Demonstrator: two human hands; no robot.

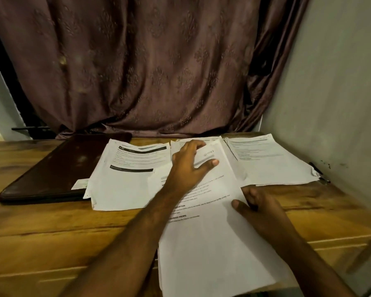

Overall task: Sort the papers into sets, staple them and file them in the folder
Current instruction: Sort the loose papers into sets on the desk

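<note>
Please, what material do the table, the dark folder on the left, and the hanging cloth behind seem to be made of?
The table looks like wood with a smooth, light varnish: grain lines and brown streaks show. The folder seems to be leather or imitation leather, dark brown and glossy, since it reflects light spots and has a stitched-looking edge. The curtain appears to be woven fabric with a slight sheen and an embossed leaf pattern, falling in soft folds.
</note>
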